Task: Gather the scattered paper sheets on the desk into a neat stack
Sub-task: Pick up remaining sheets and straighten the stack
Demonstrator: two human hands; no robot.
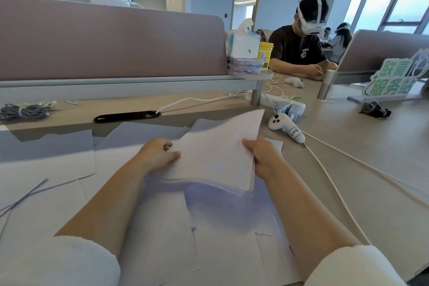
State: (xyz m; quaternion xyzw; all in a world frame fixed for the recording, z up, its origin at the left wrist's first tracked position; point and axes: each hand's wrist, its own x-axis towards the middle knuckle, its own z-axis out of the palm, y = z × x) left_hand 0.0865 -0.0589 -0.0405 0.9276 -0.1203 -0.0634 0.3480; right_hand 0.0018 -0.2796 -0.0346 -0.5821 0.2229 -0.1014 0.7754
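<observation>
White controller (286,128), tissue box (242,42)

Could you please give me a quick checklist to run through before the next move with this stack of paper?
1. Left hand holds the paper stack at its left edge: ok.
2. Right hand holds its right edge: ok.
3. Stack edges aligned: not ok, they fan out at the near corner.
4. All sheets gathered: not ok, loose sheets lie on the desk.
5. Controller apart from the stack: ok.
</observation>
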